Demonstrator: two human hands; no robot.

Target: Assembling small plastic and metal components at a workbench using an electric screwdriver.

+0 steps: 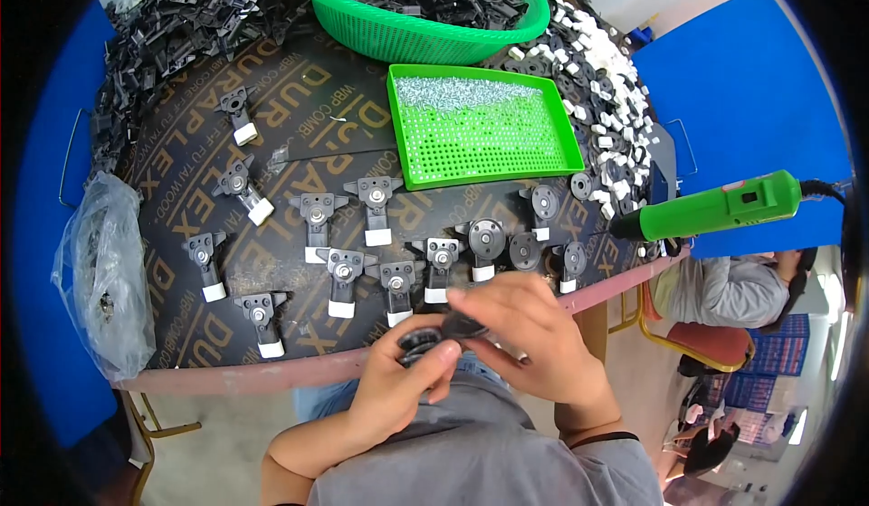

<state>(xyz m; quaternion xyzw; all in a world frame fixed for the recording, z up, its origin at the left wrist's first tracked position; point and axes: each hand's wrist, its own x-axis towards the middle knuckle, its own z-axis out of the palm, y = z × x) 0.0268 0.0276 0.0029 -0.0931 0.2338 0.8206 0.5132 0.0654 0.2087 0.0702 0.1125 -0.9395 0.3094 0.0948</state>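
Close to my body, just off the table's near edge, both hands are together. My left hand (391, 388) pinches a black round plastic part (418, 343) between thumb and fingers. Against it, my right hand (548, 343) grips a black disc (463, 326); its fingers partly cover it. Beyond my hands lie several black winged brackets (345, 269) with white end pieces, spread over the tabletop. A few of them, toward the right, carry round black discs (487, 238) on top.
A green electric screwdriver (715, 210) juts in from the right. A shallow green tray (489, 148) holds small silvery screws (480, 91). Behind it stands a green basket (416, 46) of black parts. Piles of black pieces (213, 17) and white pieces (611, 53) flank it. A clear plastic bag (107, 280) lies left.
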